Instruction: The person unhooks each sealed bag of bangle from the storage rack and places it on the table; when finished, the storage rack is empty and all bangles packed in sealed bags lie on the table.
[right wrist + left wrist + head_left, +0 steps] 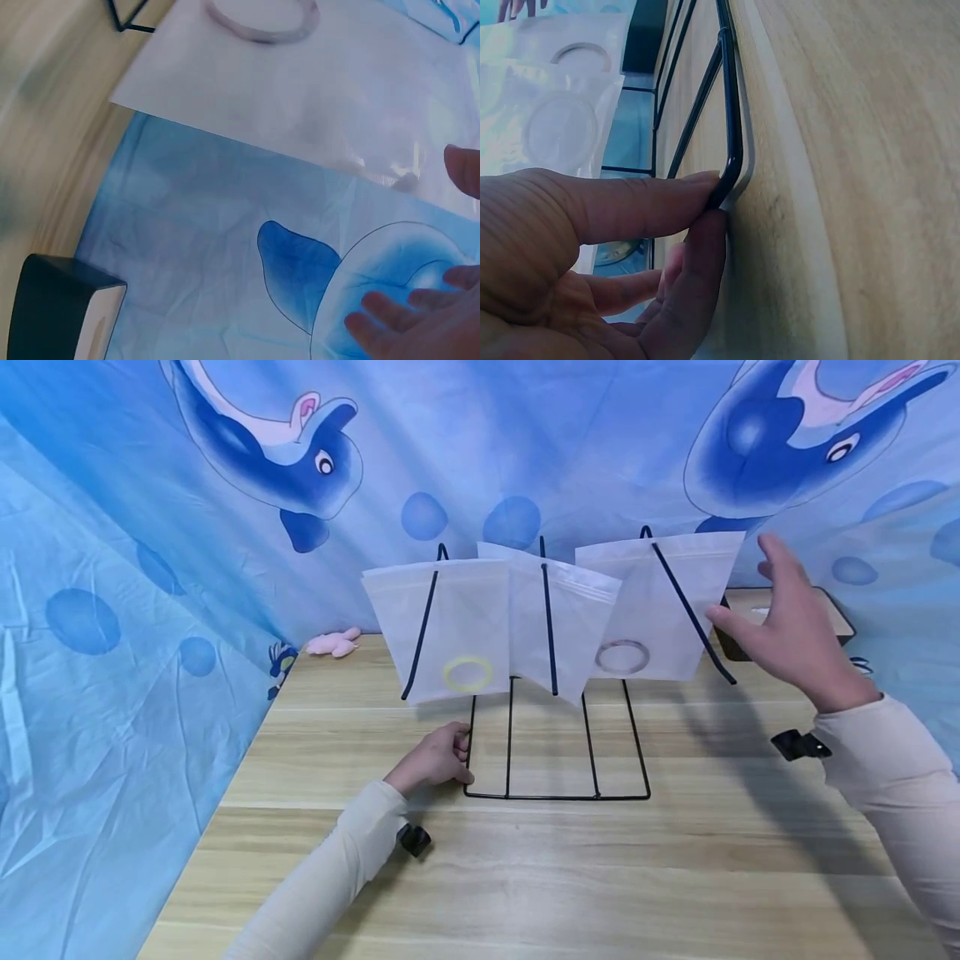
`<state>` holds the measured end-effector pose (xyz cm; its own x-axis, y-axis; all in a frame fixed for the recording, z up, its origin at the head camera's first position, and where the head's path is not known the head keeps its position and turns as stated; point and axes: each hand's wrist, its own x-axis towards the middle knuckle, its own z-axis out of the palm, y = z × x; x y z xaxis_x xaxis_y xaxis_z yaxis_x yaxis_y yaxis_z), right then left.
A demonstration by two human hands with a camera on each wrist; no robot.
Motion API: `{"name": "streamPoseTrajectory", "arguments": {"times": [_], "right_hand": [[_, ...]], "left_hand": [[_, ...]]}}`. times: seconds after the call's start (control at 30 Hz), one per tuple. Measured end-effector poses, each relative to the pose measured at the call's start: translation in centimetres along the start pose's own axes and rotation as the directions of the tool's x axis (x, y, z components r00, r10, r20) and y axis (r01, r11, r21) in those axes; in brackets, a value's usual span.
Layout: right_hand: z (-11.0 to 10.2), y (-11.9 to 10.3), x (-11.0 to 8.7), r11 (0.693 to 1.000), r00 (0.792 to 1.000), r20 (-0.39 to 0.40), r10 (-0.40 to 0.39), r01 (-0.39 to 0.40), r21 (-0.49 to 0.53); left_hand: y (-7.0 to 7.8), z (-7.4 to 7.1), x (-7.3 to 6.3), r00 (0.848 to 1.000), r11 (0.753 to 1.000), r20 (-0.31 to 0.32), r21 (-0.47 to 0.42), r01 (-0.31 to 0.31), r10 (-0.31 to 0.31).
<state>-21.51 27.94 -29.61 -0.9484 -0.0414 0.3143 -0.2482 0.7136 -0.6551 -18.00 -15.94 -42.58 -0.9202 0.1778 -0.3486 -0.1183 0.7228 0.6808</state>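
One grip: left hand (pixel 433 758) pinches near-left corner of black wire rack (pixel 557 797). Right hand (pixel 795 631) raised, spread wide, free; cannot tell if its thumb touches right bag (pixel 630 593). Rack stands on wooden table (pixel 510 877). Prongs (pixel 550 627) carry left bag (pixel 393 627) with yellow ring (pixel 447 674), middle bag (pixel 521 610), right bag with brownish ring (pixel 645 657); all translucent. Behind: pink object (pixel 330 644) left, dark box (pixel 731 645) right.

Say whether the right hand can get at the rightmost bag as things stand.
Probably yes: the right hand is open beside the right edge of the rightmost bag, with nothing visible between. The black prong crosses the bag's face but leaves that edge free.
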Motion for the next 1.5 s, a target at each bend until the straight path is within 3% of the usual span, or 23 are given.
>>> {"name": "streamPoseTrajectory", "arguments": {"times": [0.37, 0.53, 0.67, 0.83, 1.07, 1.37, 1.5], "right_hand": [[-0.8, -1.3, 2.9, 0.982, 0.999, 0.025, -0.024, 0.019, 0.186], [-0.8, -1.9, 3.5, 0.99, 0.999, 0.014, -0.042, 0.04, 0.134], [-0.5, -2.0, 3.3, 0.995, 0.999, 0.017, -0.048, 0.047, 0.088], [-0.3, -1.8, 2.9, 0.985, 0.997, -0.019, -0.072, 0.074, 0.153], [-0.6, -1.8, 2.7, 0.984, 0.994, -0.072, -0.078, 0.088, 0.156], [-0.3, -1.9, 1.5, 0.945, 0.99, -0.133, -0.052, 0.092, 0.313], [-0.2, -1.8, 1.1, 0.937, 0.987, -0.156, -0.048, 0.099, 0.335]], "left_hand": [[-0.6, -0.2, -0.2, 1.0, 0.995, 0.019, -0.102, 0.004, -0.002], [-0.8, -0.1, -0.1, 1.0, 0.991, 0.025, -0.133, 0.001, 0.002], [-0.9, 0.0, -0.2, 1.0, 0.991, 0.027, -0.136, -0.008, 0.012], [-0.9, 0.0, -0.3, 0.999, 0.991, 0.029, -0.13, -0.012, 0.016], [-0.7, -0.1, -0.3, 0.999, 0.992, 0.03, -0.123, -0.014, 0.017], [-0.7, 0.0, -0.3, 1.0, 0.994, 0.023, -0.107, -0.01, 0.012], [-0.8, 0.0, -0.3, 1.0, 0.996, 0.018, -0.09, -0.011, 0.012]]}}
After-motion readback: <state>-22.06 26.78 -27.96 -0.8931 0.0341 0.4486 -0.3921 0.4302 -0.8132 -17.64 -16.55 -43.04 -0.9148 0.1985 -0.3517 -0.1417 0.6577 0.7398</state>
